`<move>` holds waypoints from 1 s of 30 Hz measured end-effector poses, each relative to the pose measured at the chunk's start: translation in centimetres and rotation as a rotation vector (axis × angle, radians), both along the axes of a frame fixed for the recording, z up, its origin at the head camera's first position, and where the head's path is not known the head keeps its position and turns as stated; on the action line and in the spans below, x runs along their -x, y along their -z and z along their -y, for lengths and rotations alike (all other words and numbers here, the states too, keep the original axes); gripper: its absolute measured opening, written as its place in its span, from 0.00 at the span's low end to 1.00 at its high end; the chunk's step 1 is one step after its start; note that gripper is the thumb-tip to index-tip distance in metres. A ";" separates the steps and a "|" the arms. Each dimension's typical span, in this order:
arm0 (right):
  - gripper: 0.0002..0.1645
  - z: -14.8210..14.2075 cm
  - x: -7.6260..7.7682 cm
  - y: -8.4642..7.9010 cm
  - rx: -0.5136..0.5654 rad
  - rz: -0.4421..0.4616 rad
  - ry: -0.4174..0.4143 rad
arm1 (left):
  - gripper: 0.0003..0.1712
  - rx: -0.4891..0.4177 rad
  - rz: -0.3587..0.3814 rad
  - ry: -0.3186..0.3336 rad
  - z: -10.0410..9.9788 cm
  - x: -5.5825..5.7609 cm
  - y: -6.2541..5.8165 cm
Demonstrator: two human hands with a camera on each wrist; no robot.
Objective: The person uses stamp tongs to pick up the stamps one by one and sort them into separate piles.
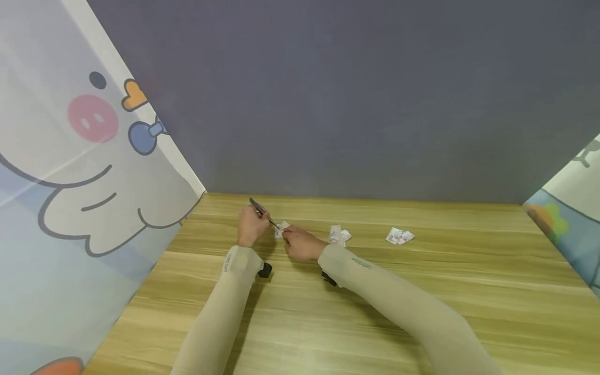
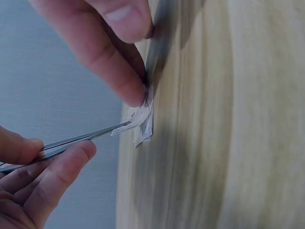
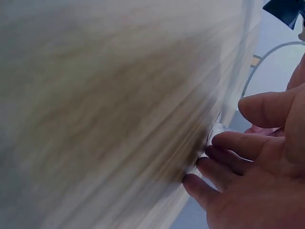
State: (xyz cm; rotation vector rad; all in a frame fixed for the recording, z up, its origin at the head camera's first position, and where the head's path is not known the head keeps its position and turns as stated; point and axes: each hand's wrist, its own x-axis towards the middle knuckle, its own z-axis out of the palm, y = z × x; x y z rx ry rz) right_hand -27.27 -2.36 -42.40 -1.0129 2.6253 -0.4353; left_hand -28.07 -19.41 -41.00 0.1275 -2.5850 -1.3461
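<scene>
My left hand pinches a pair of metal tweezers between thumb and fingers. The tips of the tweezers meet a small pile of printed paper pieces on the table, and one piece looks bent up at the tips. From the other side, my right hand reaches in with its fingertips on the same paper. In the right wrist view its fingers are loosely extended against the tabletop, the thumb standing apart from them. Part of this paper is hidden behind the right fingers.
Two more small groups of paper pieces lie to the right on the wooden table: a nearer group and a farther group. A grey wall rises behind the table. Cartoon-printed panels flank it.
</scene>
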 end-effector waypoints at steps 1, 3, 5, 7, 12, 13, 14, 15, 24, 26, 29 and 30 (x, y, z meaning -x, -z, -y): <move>0.28 0.1 0.0 0.0 -0.011 -0.006 0.004 | 0.06 0.002 -0.002 0.001 0.0 0.0 0.0; 0.28 0.3 -0.2 0.0 -0.036 -0.016 0.011 | 0.06 0.012 -0.008 -0.003 0.0 0.0 0.0; 0.29 0.5 -0.3 -0.2 -0.056 -0.028 0.017 | 0.05 0.015 -0.008 -0.014 0.1 0.0 -0.1; 0.29 0.6 -0.5 -0.3 -0.063 -0.033 0.020 | 0.05 0.001 -0.003 -0.029 0.3 -0.1 -0.3; 0.30 0.7 -0.5 -0.2 -0.063 -0.029 0.023 | 0.05 -0.015 -0.017 -0.072 0.6 -0.3 -0.5; 0.30 0.7 -0.5 -0.3 -0.064 -0.027 0.022 | 0.05 -0.013 -0.027 -0.077 0.6 -0.3 -0.5; 0.30 0.7 -0.5 -0.3 -0.060 -0.019 0.021 | 0.05 -0.010 -0.034 -0.079 0.6 -0.3 -0.6; 0.30 0.7 -0.4 -0.2 -0.051 -0.017 0.019 | 0.05 -0.007 -0.041 -0.081 0.6 -0.3 -0.6; 0.23 -2.5 -0.6 -0.9 0.149 -0.030 0.005 | 0.06 -0.043 -0.081 -0.005 -1.7 0.1 -0.9; 0.23 -3.6 -0.8 -1.3 0.173 -0.034 0.010 | 0.06 -0.034 -0.096 0.000 -2.4 0.3 -1.1; 0.23 -5.7 -1.0 -1.8 0.195 -0.053 0.027 | 0.06 -0.024 -0.102 0.044 -3.6 0.5 -1.3; 0.23 -6.5 -1.0 -1.9 0.197 -0.065 0.035 | 0.06 -0.023 -0.100 0.066 -4.0 0.5 -1.3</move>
